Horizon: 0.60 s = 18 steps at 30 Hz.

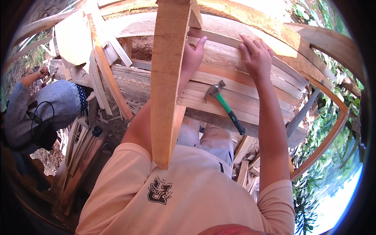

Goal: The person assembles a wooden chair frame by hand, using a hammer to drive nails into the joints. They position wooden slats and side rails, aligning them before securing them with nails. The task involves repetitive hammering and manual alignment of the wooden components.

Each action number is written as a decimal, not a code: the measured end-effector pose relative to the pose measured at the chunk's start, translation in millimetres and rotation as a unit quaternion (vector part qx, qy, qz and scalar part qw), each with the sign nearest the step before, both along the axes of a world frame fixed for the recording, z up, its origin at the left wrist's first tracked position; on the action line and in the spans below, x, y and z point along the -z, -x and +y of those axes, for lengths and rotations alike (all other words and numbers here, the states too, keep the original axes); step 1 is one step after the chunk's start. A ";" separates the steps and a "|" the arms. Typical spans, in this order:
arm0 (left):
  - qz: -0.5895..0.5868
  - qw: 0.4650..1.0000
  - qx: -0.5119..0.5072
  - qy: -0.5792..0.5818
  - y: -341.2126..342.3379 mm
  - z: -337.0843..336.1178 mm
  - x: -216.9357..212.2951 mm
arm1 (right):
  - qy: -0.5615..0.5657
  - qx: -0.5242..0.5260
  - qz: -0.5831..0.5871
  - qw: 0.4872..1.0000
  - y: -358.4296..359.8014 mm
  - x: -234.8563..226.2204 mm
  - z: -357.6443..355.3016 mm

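Wooden slats [231,92] lie side by side on the bench before me, and a thin wooden strip [217,37] runs across their far side. My left hand [192,56] is at the strip's left end, thumb raised; an upright timber beam [166,78] hides its fingers. My right hand [256,56] rests at the strip's other end with fingers stretched out and slightly apart, the fingertips touching the wood. Between my forearms a claw hammer [224,102] with a green and black handle lies on the nearer slats, its head pointing away from me.
Loose boards [103,62] lean at the far left. A person in a grey top [51,105] is at the left, beside a pile of wood strips [80,156]. A long beam [266,27] crosses the far side; a curved wooden frame [333,145] and plants border the right.
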<state>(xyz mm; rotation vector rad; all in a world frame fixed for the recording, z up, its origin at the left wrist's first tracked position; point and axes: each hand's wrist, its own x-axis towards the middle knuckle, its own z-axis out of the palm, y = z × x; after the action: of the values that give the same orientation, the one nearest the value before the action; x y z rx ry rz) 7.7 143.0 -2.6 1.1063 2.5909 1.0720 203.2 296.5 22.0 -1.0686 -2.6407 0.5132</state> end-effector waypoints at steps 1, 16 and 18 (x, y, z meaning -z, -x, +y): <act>0.004 1.000 0.001 -0.004 -0.3 -0.2 1.6 | 0.005 0.002 -0.001 1.000 0.2 1.2 -0.3; 0.106 0.990 0.079 -0.057 3.9 1.9 -21.6 | -0.065 -0.056 0.045 0.995 78.4 -7.9 -61.8; 0.024 0.997 0.067 0.007 4.4 1.7 -19.4 | -0.065 -0.047 0.033 0.996 84.0 -5.4 -65.7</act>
<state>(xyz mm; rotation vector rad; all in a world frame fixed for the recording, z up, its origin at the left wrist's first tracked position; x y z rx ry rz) 3.3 144.7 16.8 1.2963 2.5134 1.0074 119.1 230.8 27.4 -0.8773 -2.6349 0.3827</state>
